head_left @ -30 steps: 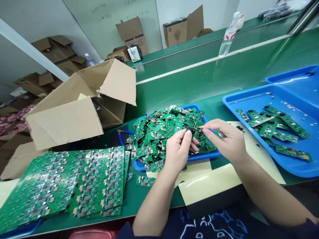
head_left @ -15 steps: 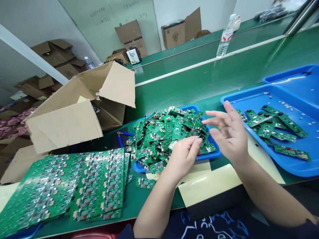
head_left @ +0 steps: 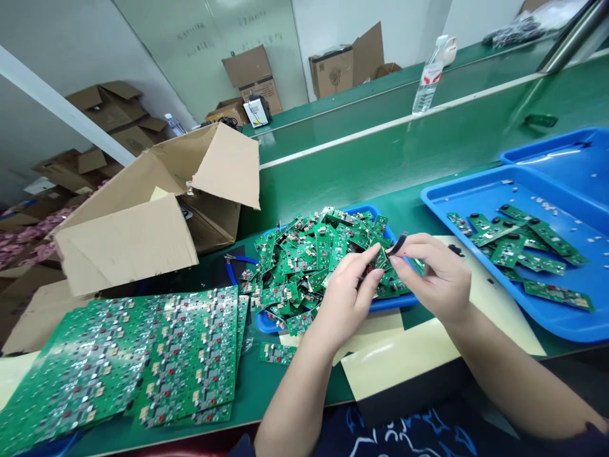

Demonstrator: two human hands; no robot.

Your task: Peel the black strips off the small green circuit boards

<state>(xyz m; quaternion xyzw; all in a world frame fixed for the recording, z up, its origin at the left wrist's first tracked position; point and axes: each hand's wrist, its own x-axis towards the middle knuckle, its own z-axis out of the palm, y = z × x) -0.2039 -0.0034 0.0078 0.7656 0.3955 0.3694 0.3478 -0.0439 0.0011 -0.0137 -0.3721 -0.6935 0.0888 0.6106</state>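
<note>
My left hand [head_left: 349,292] is closed, thumb and forefinger pinching a small green circuit board [head_left: 382,259] that is partly hidden by the fingers. Close beside it, my right hand [head_left: 435,276] pinches a thin, curved black strip [head_left: 398,244] at the board's edge; I cannot tell whether strip and board touch. Below and behind both hands, a blue tray [head_left: 269,322] bears a heap of small green boards [head_left: 297,254]. Under my right forearm lies a yellowish sheet [head_left: 423,343] with a few small black pieces, one of them a black patch [head_left: 457,251] near its far end.
On the left are stacked large board panels [head_left: 190,355], with an open cardboard box [head_left: 124,247] behind. Blue-handled cutters [head_left: 231,270] lie beside the heap. Another blue tray [head_left: 542,324] on the right holds several boards [head_left: 511,244]. A water bottle [head_left: 428,79] stands at the back.
My right hand, open with spread fingers before, has come in toward my left hand and now pinches the black strip. My left hand has stayed nearly in place.
</note>
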